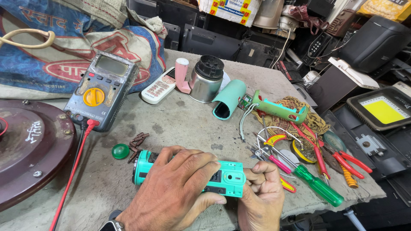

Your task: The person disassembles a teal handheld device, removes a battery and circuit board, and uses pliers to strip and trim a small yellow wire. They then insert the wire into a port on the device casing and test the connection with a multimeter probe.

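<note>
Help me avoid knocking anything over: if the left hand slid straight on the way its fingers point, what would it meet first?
Likely the right hand: the left hand's fingers point right along the teal device, though depth is uncertain.

Device casing [227, 179] near centre: turquoise, black insets. Round cap [120, 151] to its left: green. Multimeter [101, 91] far left: grey body, yellow dial, red lead [70, 177]. Sack [64, 47] behind: blue with red-and-white emblem. Disc [34, 145] at left: dark maroon, white scrawl. Remote [159, 87]: white. Inhaler-shaped piece [183, 76]: pink. Cup [204, 85]: silvery, black top. Tube shell [230, 99]: mint green. Screwdriver [319, 186] right: green handle. Pliers [349, 161]: red grips. Cloth [295, 112] far right: brown-yellow patterned. Bench [180, 119]: grey, stained. Lamp panel [383, 111] far right: yellow centre, black frame.
</note>
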